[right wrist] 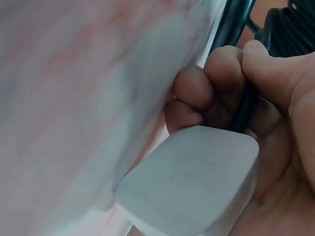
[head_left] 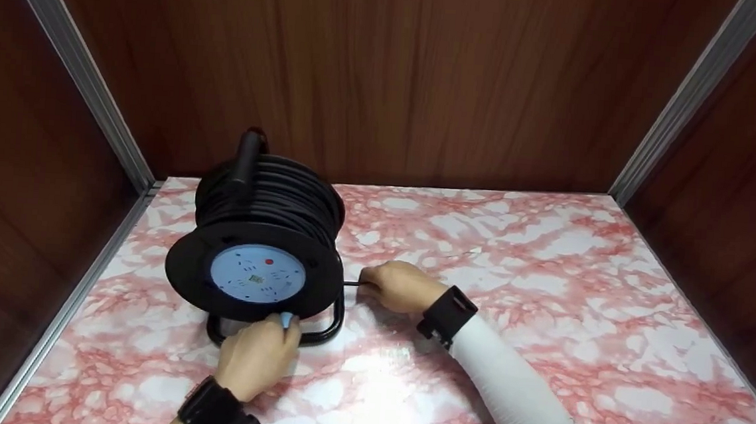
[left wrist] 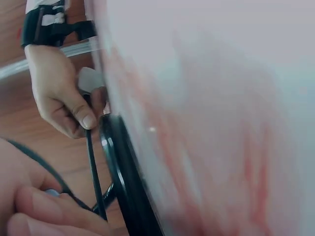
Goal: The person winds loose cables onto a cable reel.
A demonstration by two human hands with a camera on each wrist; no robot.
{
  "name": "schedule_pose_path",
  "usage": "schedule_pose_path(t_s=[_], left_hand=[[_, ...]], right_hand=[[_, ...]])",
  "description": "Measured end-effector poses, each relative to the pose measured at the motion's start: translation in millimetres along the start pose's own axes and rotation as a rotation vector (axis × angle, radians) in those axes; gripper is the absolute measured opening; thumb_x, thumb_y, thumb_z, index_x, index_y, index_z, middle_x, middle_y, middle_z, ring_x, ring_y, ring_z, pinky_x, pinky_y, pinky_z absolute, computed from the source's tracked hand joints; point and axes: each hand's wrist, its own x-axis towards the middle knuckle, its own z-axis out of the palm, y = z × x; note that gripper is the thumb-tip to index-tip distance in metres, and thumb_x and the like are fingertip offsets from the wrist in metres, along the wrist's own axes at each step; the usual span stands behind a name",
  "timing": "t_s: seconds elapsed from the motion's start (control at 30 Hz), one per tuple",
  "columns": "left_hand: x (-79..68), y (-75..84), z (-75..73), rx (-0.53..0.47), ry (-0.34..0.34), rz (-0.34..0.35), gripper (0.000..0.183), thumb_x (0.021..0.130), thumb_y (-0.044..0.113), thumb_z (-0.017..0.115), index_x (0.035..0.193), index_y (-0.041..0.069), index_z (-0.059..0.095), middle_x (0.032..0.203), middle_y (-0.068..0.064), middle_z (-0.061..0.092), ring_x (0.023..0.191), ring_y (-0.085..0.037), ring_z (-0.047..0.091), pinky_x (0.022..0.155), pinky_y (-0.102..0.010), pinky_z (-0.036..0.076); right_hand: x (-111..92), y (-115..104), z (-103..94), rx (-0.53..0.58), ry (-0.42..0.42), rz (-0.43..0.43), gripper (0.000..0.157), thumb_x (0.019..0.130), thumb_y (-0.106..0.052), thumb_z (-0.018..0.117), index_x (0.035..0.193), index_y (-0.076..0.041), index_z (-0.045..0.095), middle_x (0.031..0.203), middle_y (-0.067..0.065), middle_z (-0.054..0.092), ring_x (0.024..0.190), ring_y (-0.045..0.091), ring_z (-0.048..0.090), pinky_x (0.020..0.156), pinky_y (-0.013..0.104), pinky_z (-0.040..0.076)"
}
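A black cable reel (head_left: 323, 281) with a blue round socket panel (head_left: 231, 265) stands on the left half of the table, dark cable (head_left: 286, 199) wound thickly round its drum. At the lower edge of the front disc, my left hand (head_left: 258, 356) pinches a small blue knob (head_left: 286, 319). My right hand (head_left: 403, 287), just right of the reel, grips the black cable (right wrist: 244, 110) between thumb and curled fingers. A pale plug (right wrist: 192, 177) sits at the cable's end, beside the right palm. From the right hand the cable (left wrist: 93, 162) runs taut to the reel.
A black tubular stand (head_left: 337, 315) supports the reel, and a black carrying handle (head_left: 247, 156) rises above it. The tabletop (head_left: 515, 248) has a red-and-white marbled pattern. Brown wood panels (head_left: 427, 76) with grey metal corner strips (head_left: 692, 94) enclose the back and sides.
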Motion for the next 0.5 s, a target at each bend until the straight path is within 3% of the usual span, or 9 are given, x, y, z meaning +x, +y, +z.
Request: schedule_pose_path(t_s=[0.1, 0.2, 0.37, 0.5], left_hand=[[2.0, -6.0, -5.5, -0.046, -0.078, -0.051, 0.051, 0.108, 0.045, 0.038, 0.078, 0.012, 0.063, 0.082, -0.011, 0.07, 0.076, -0.038, 0.071, 0.063, -0.059, 0.051], [3.1, -12.6, -8.8, -0.081, -0.108, -0.079, 0.053, 0.108, 0.046, 0.036, 0.081, 0.01, 0.066, 0.087, -0.012, 0.071, 0.081, -0.037, 0.072, 0.069, -0.061, 0.052], [-0.5, -26.9, -15.4, -0.095, -0.11, -0.119, 0.055, 0.108, 0.047, 0.036, 0.087, 0.008, 0.068, 0.092, -0.014, 0.072, 0.089, -0.038, 0.072, 0.074, -0.061, 0.052], [-4.2, -36.2, -22.4, -0.093, -0.097, -0.128, 0.053, 0.108, 0.047, 0.037, 0.081, 0.012, 0.066, 0.09, -0.011, 0.07, 0.09, -0.034, 0.071, 0.074, -0.06, 0.052]], right_hand=[[3.9, -5.1, 2.3, -0.034, 0.018, -0.007, 0.021, 0.103, -0.033, 0.063, 0.088, -0.019, 0.063, 0.074, -0.004, 0.062, 0.066, 0.018, 0.063, 0.063, 0.043, 0.052], [5.8, -8.8, 3.6, -0.075, 0.038, -0.013, 0.024, 0.101, -0.031, 0.064, 0.083, -0.016, 0.06, 0.069, 0.001, 0.059, 0.063, 0.022, 0.062, 0.057, 0.044, 0.05], [8.0, -13.5, 5.4, -0.089, 0.01, 0.018, 0.029, 0.103, -0.032, 0.061, 0.079, -0.017, 0.055, 0.064, 0.0, 0.053, 0.058, 0.021, 0.058, 0.054, 0.044, 0.048], [11.5, -20.3, 6.9, -0.039, -0.039, 0.062, 0.03, 0.104, -0.037, 0.057, 0.079, -0.019, 0.054, 0.064, -0.003, 0.052, 0.059, 0.019, 0.056, 0.056, 0.041, 0.047]])
